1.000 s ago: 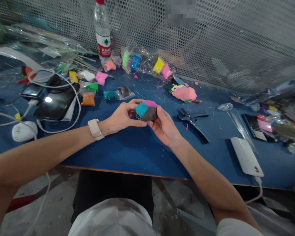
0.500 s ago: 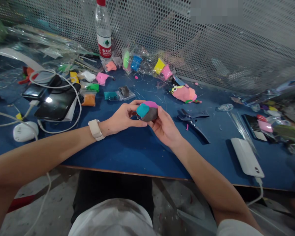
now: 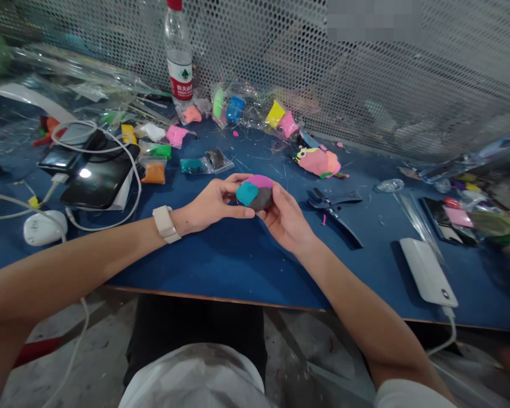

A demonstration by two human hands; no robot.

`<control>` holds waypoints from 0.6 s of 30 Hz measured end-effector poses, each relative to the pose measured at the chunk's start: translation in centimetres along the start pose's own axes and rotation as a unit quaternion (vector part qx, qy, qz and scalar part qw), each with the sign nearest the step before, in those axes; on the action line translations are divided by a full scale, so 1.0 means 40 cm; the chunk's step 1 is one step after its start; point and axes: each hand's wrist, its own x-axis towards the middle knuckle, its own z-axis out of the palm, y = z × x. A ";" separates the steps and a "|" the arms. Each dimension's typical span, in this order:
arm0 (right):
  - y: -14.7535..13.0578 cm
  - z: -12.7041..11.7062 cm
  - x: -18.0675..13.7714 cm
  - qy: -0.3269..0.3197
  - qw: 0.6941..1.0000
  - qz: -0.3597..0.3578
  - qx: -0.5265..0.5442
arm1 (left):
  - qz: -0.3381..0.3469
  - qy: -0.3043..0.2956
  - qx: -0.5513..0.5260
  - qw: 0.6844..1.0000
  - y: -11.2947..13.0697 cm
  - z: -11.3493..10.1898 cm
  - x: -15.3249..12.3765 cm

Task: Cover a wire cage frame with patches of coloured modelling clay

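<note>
Just above the blue table, both hands hold one lump of modelling clay with teal, magenta and dark grey patches. My left hand grips its left side, thumb along the lower edge and fingers behind. On the right side, my right hand has its thumb and fingers closed round the grey part. Beyond the hands lie small bags of teal clay and dark clay. A pink clay fish with a white eye rests farther right. Nearer my right hand lie dark blue pliers-like cutters.
A water bottle stands against the perforated metal panel. Several clay bags line the back. At left are a black phone-like device, cables and a white plug. A white power bank lies near the right front edge.
The clay lump has turned slightly in the hands, so the teal patch sits a little lower. Both hands stay in nearly the same place.
</note>
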 end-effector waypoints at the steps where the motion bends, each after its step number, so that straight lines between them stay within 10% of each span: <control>1: 0.000 -0.002 0.001 0.002 1.000 -0.002 -0.001 | -0.003 -0.001 -0.006 1.000 -0.001 0.000 0.001; 7: 0.004 -0.040 0.024 0.027 0.997 -0.021 -0.076 | -0.042 0.023 -0.049 0.998 -0.016 -0.001 0.006; 12: -0.046 -0.044 0.006 0.134 0.938 -0.208 -0.241 | -0.053 0.054 0.049 0.996 -0.024 -0.009 0.009; 18: -0.169 0.064 -0.187 -0.093 0.920 -0.245 -0.291 | -0.012 0.008 0.177 0.984 -0.027 -0.015 0.013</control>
